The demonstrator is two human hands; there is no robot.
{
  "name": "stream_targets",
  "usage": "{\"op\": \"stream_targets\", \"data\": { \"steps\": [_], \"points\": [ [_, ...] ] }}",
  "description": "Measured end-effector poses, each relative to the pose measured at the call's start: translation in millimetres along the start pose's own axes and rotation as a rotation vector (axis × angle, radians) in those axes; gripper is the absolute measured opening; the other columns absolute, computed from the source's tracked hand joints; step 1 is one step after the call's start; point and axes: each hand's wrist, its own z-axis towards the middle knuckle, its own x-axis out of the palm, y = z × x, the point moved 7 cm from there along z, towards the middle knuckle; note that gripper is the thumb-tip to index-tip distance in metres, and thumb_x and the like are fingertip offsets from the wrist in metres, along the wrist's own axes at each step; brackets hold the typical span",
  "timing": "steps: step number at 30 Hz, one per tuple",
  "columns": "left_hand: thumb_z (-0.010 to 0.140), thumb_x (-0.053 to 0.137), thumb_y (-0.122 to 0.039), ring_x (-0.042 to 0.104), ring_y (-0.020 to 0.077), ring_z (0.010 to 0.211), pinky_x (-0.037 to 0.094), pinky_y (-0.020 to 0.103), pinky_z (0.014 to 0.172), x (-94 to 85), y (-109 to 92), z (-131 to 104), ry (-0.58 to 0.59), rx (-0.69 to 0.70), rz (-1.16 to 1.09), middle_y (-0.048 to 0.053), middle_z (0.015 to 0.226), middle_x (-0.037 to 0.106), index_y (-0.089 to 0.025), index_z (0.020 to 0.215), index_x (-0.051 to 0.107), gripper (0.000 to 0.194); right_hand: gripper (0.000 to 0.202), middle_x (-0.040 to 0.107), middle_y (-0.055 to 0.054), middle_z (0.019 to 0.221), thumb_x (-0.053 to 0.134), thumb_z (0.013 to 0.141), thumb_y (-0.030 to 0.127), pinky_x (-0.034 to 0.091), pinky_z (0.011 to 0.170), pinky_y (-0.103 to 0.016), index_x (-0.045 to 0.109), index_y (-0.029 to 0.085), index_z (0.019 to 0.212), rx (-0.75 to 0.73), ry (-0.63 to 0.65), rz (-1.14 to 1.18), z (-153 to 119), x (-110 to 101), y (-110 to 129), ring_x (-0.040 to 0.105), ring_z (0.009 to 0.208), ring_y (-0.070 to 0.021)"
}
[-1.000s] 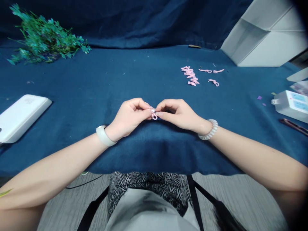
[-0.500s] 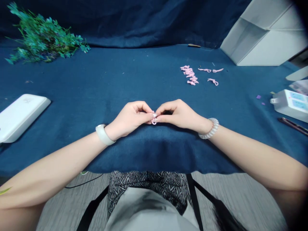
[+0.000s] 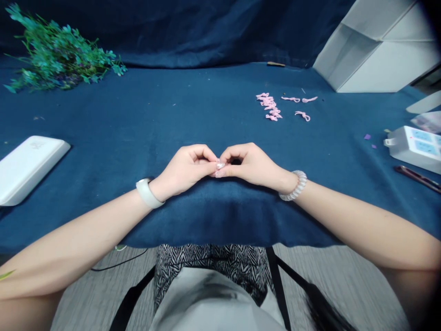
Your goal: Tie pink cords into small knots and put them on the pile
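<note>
My left hand (image 3: 189, 168) and my right hand (image 3: 250, 163) meet over the near part of the blue cloth, fingertips touching. Both are closed in a pinch on a small piece of pink cord, which the fingertips now hide almost wholly. Farther off to the right lies a cluster of knotted pink cords (image 3: 268, 105). Beside that cluster are a few separate pink cord pieces, one of them a looped knot (image 3: 303, 116).
A white rounded case (image 3: 32, 168) lies at the left, with a green plant (image 3: 65, 57) behind it. At the right are a white box-like stand (image 3: 372, 64), a white power strip (image 3: 416, 147) and a dark pen-like object (image 3: 416, 177). The table's blue cloth (image 3: 165, 115) hangs over the front edge.
My right hand has shifted slightly left, closer over the left fingertips. The pink loop that showed below the fingers is now covered. The whole view has drifted a little.
</note>
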Motion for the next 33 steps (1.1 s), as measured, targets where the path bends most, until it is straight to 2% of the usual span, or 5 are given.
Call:
{"op": "stream_targets", "data": {
  "steps": [8, 16, 25, 29, 33],
  "points": [
    [0.073, 0.073, -0.025, 0.061, 0.0115, 0.062, 0.047, 0.021, 0.060, 10.0, -0.8, -3.0, 0.079, -0.025, -0.008, 0.003, 0.071, 0.067, -0.014, 0.072, 0.065, 0.013, 0.025, 0.063, 0.002, 0.064, 0.077, 0.069, 0.037, 0.037, 0.057, -0.023, 0.068, 0.013, 0.072, 0.042, 0.047, -0.129, -2.2, 4.6, 1.8, 0.052, 0.060, -0.0088],
    [0.082, 0.061, -0.049, 0.066, 0.0139, 0.066, 0.056, 0.030, 0.068, 10.1, -1.0, -10.2, 0.098, 0.033, -0.218, 0.000, 0.088, 0.058, -0.024, 0.111, 0.043, 0.042, 0.021, 0.069, 0.000, 0.066, 0.077, 0.069, 0.036, 0.036, 0.057, -0.024, 0.074, 0.015, 0.071, 0.069, 0.065, -0.259, -3.3, 4.5, 0.1, 0.056, 0.059, -0.0100],
    [0.074, 0.059, -0.064, 0.068, 0.0137, 0.065, 0.058, 0.032, 0.069, 7.8, -1.1, -12.1, 0.090, 0.047, -0.233, 0.011, 0.128, 0.052, -0.029, 0.119, 0.032, 0.063, 0.011, 0.065, 0.002, 0.067, 0.075, 0.074, 0.023, 0.039, 0.060, -0.022, 0.070, 0.015, 0.079, -0.085, 0.040, -0.419, -6.3, 6.0, 16.0, 0.056, 0.060, -0.0091],
    [0.076, 0.053, -0.067, 0.068, 0.0144, 0.065, 0.059, 0.032, 0.068, 6.3, -3.6, -12.1, 0.089, 0.063, -0.192, 0.014, 0.132, 0.051, -0.030, 0.121, 0.028, 0.064, 0.009, 0.067, -0.002, 0.072, 0.068, 0.082, 0.022, 0.042, 0.067, -0.025, 0.073, 0.015, 0.079, -0.266, 0.055, -0.525, -9.7, 10.8, 24.0, 0.059, 0.067, -0.0121],
    [0.069, 0.063, -0.066, 0.068, 0.0138, 0.065, 0.059, 0.031, 0.065, 2.0, -0.7, -9.9, 0.042, -0.009, -0.305, 0.012, 0.130, 0.054, -0.032, 0.121, 0.032, 0.069, 0.019, 0.065, -0.003, 0.068, 0.061, 0.087, 0.024, 0.044, 0.069, -0.029, 0.073, 0.016, 0.075, -0.401, 0.040, -0.641, -12.5, 13.2, 25.8, 0.060, 0.067, -0.0147]
  ]
}}
